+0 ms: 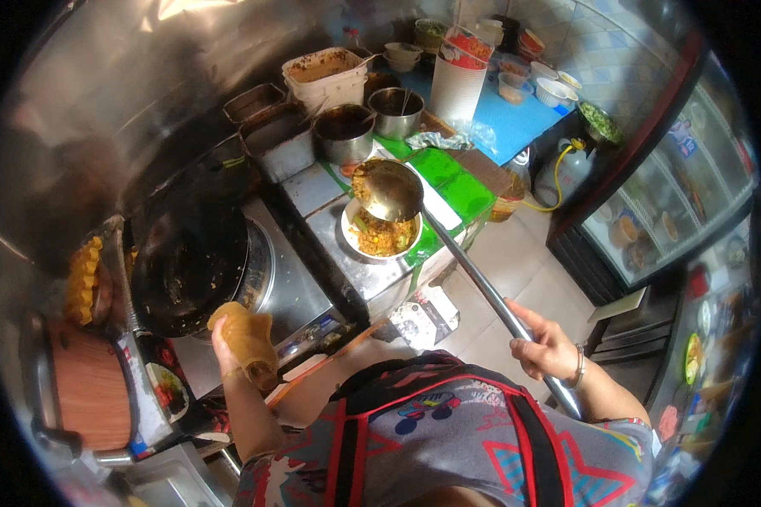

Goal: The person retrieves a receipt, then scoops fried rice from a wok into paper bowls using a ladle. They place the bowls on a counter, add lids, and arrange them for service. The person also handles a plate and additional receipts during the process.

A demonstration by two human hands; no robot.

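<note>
A long-handled metal ladle (398,196) is in my right hand (542,345), gripped along its shaft. Its bowl is tilted over a white bowl (380,256), with bits of food clinging to the ladle's rim. Fried rice (383,237) with green pieces fills much of the white bowl, which stands on the metal counter. My left hand (224,345) holds a tan cloth (244,336) at the near edge of a black wok (190,272). The cloth hides whether a wok handle is inside my grasp. A few food scraps stick to the wok's dark inner surface.
Steel sauce pots (344,136) and a stack of rectangular tubs (326,79) stand behind the bowl. Farther back rises a tall stack of paper bowls (458,82). A gas cylinder (558,177) and a glass-door fridge (659,184) are at right. A lidded brown container (89,386) is at lower left.
</note>
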